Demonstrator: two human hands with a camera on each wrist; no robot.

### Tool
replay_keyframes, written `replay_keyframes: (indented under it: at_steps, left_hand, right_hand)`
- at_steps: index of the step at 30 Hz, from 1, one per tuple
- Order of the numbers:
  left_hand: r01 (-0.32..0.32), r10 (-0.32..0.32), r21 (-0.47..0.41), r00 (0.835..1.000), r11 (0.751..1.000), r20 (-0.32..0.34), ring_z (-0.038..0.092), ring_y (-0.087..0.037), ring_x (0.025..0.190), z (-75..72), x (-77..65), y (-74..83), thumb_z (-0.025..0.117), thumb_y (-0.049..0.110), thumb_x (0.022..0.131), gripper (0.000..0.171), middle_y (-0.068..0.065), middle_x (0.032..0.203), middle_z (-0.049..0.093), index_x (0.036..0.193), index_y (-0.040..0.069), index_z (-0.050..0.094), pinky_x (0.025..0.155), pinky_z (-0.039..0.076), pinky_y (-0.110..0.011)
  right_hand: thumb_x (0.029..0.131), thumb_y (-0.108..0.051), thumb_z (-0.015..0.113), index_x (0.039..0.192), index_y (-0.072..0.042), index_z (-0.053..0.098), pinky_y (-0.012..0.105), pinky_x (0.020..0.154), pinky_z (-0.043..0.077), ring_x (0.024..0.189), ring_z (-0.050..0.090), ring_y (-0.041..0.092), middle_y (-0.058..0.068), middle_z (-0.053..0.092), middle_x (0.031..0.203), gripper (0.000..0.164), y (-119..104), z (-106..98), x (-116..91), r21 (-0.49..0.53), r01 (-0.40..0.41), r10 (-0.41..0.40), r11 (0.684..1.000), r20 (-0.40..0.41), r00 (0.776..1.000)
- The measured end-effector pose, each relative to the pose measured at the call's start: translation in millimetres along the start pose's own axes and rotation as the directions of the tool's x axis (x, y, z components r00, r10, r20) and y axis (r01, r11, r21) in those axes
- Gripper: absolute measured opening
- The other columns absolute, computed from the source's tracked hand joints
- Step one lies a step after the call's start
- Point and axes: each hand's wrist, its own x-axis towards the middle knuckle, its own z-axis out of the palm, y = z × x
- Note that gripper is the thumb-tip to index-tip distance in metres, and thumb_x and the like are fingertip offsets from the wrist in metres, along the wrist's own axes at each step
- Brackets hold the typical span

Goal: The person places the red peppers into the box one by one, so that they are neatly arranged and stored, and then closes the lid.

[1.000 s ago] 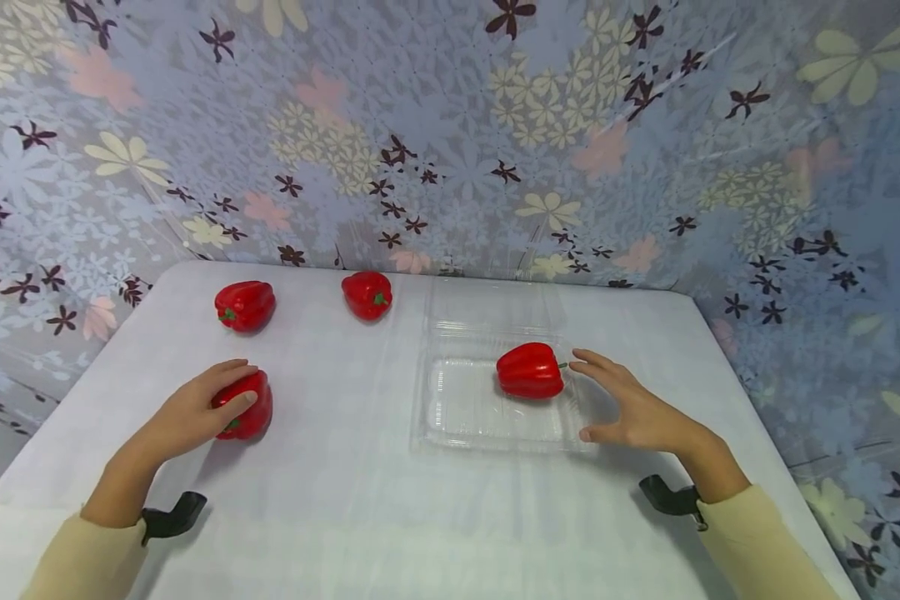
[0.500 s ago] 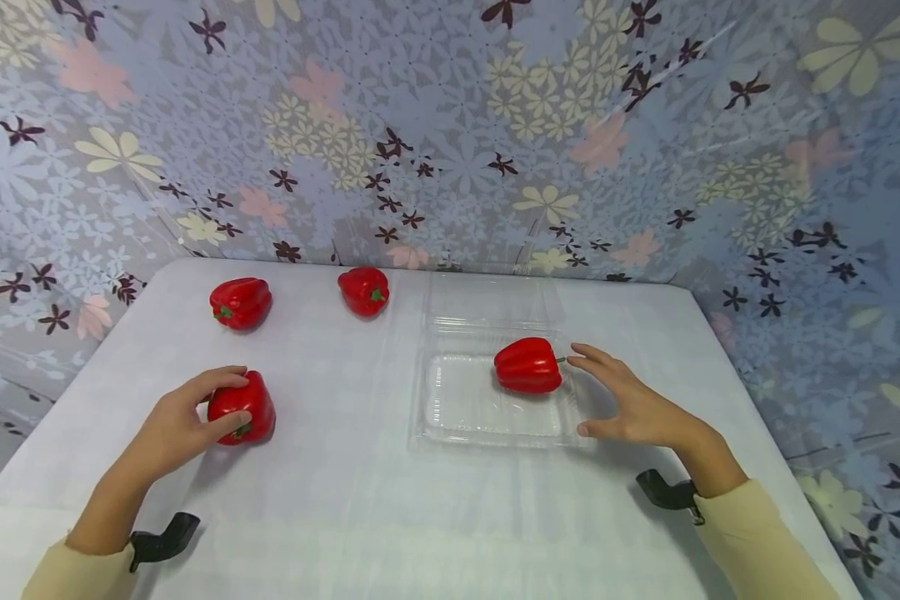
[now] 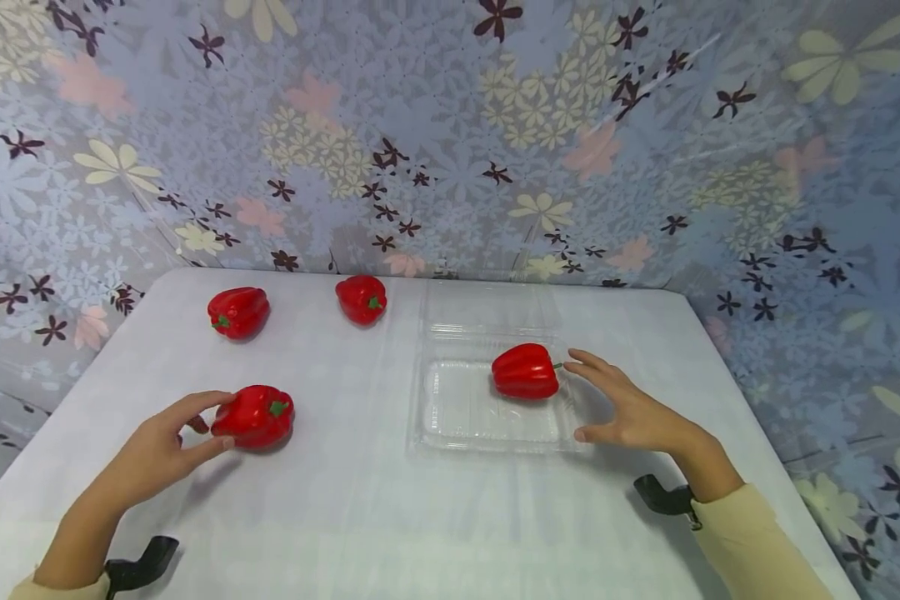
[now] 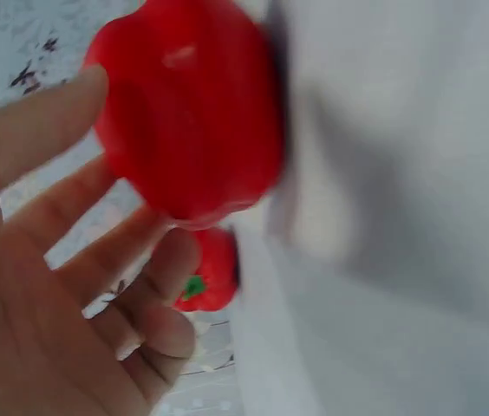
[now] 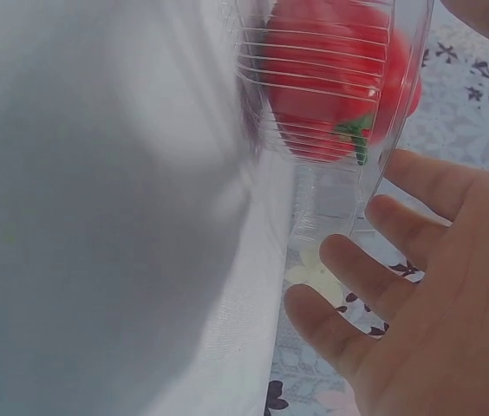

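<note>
A red bell pepper (image 3: 257, 417) lies on the white table at the left, its green stem turned right. My left hand (image 3: 161, 450) pinches its left end between thumb and fingertips; in the left wrist view the bell pepper (image 4: 197, 113) hides some fingertips. Another red bell pepper (image 3: 525, 372) sits in the right part of a clear plastic container (image 3: 457, 437), stem pointing right. Beside the container's right side, my right hand (image 3: 633, 412) holds nothing, fingers spread. Its fingertips are close to the container wall in the right wrist view; whether they touch, I cannot tell.
Two more red bell peppers stand toward the back: one at the far left (image 3: 238, 312), one near the middle (image 3: 362, 300). The container's clear lid (image 3: 491, 307) lies folded back behind it. A flower-patterned wall (image 3: 450, 150) rises behind the table.
The left bell pepper has turned, its stem swinging from the near side to the right, and has shifted slightly right. My left hand has moved slightly down and left. My right hand stays put.
</note>
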Motion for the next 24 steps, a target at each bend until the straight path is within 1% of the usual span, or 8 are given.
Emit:
replay_keyframes:
  at_steps: [3, 5, 10, 12, 15, 18, 20, 24]
  left_hand:
    - [0.033, -0.03, 0.04, 0.998, 0.999, -0.054, 0.059, -0.026, 0.097, 8.1, -4.1, 1.5, 0.084, 0.025, 0.079, 0.065, -0.021, 0.127, 0.061, 0.134, 0.007, 0.055, 0.064, 0.051, -0.019]
    - [0.027, -0.022, 0.058, 0.995, 0.998, -0.095, 0.06, -0.029, 0.098, 11.5, -4.4, 2.5, 0.086, 0.022, 0.076, 0.064, -0.021, 0.124, 0.062, 0.131, 0.006, 0.057, 0.064, 0.049, -0.015]
    - [-0.008, 0.019, 0.08, 0.99, 0.997, -0.14, 0.062, -0.036, 0.104, 15.6, 2.1, 6.2, 0.087, 0.02, 0.073, 0.063, -0.021, 0.122, 0.063, 0.127, 0.005, 0.058, 0.07, 0.048, -0.014]
    - [0.002, 0.008, 0.077, 0.99, 0.997, -0.138, 0.062, -0.035, 0.103, 16.0, 3.3, 7.9, 0.087, 0.022, 0.074, 0.063, -0.021, 0.123, 0.061, 0.127, 0.005, 0.058, 0.069, 0.049, -0.015]
    - [0.051, -0.043, 0.075, 0.993, 0.996, -0.114, 0.062, -0.036, 0.1, 15.7, 2.2, 10.8, 0.086, 0.025, 0.075, 0.067, -0.024, 0.127, 0.056, 0.13, 0.003, 0.053, 0.066, 0.057, -0.024]
    - [0.089, -0.079, 0.092, 0.992, 0.992, -0.101, 0.061, -0.039, 0.101, 15.9, 0.9, 15.4, 0.086, 0.026, 0.074, 0.077, -0.027, 0.132, 0.051, 0.135, 0.001, 0.047, 0.068, 0.062, -0.042]
    - [0.081, -0.07, 0.101, 0.992, 0.992, -0.105, 0.06, -0.043, 0.105, 16.4, 2.2, 19.7, 0.087, 0.027, 0.074, 0.083, -0.028, 0.137, 0.048, 0.14, 0.0, 0.044, 0.072, 0.061, -0.052]
    - [0.031, -0.017, 0.126, 0.994, 0.992, -0.108, 0.052, -0.048, 0.121, 18.2, 10.3, 30.4, 0.085, 0.03, 0.076, 0.089, -0.029, 0.146, 0.042, 0.146, 0.002, 0.039, 0.084, 0.055, -0.063]
  right_hand:
    - [0.079, -0.027, 0.08, 0.151, -0.006, 0.036, 0.08, 0.106, 0.024, 0.146, 0.019, 0.048, 0.019, 0.019, 0.163, 0.087, -0.4, 0.8, 0.1, 0.0, 0.005, -0.005, 1.0, 0.01, 1.0]
    - [0.08, -0.028, 0.08, 0.151, -0.006, 0.035, 0.08, 0.106, 0.024, 0.147, 0.019, 0.047, 0.019, 0.019, 0.163, 0.087, -0.7, 0.8, 0.5, -0.005, 0.005, -0.005, 1.0, 0.015, 1.0]
    - [0.079, -0.028, 0.08, 0.151, -0.006, 0.035, 0.079, 0.106, 0.026, 0.146, 0.02, 0.048, 0.02, 0.019, 0.163, 0.088, 1.1, -0.2, -1.5, -0.023, -0.003, 0.003, 1.0, 0.005, 1.0]
    - [0.078, -0.027, 0.081, 0.15, -0.006, 0.036, 0.08, 0.106, 0.026, 0.146, 0.02, 0.048, 0.02, 0.02, 0.162, 0.087, 1.9, 0.0, -1.6, -0.023, 0.0, 0.0, 1.0, -0.006, 1.0]
    - [0.079, -0.027, 0.08, 0.151, -0.006, 0.036, 0.08, 0.106, 0.024, 0.147, 0.019, 0.048, 0.02, 0.019, 0.163, 0.087, 2.9, 2.1, -1.0, -0.003, 0.009, -0.009, 1.0, -0.009, 1.0]
    - [0.08, -0.028, 0.079, 0.151, -0.006, 0.035, 0.08, 0.106, 0.024, 0.147, 0.018, 0.048, 0.018, 0.018, 0.164, 0.086, 2.7, 4.0, -0.5, 0.011, 0.003, -0.003, 1.0, 0.001, 1.0]
    - [0.081, -0.028, 0.078, 0.152, -0.007, 0.034, 0.08, 0.106, 0.024, 0.148, 0.018, 0.048, 0.018, 0.018, 0.164, 0.086, 2.4, 4.3, -0.7, 0.01, -0.002, 0.002, 1.0, 0.004, 1.0]
    - [0.08, -0.028, 0.079, 0.151, -0.006, 0.035, 0.081, 0.106, 0.024, 0.147, 0.018, 0.048, 0.019, 0.018, 0.163, 0.086, 2.7, 2.6, -2.2, 0.001, -0.008, 0.008, 1.0, 0.0, 1.0]
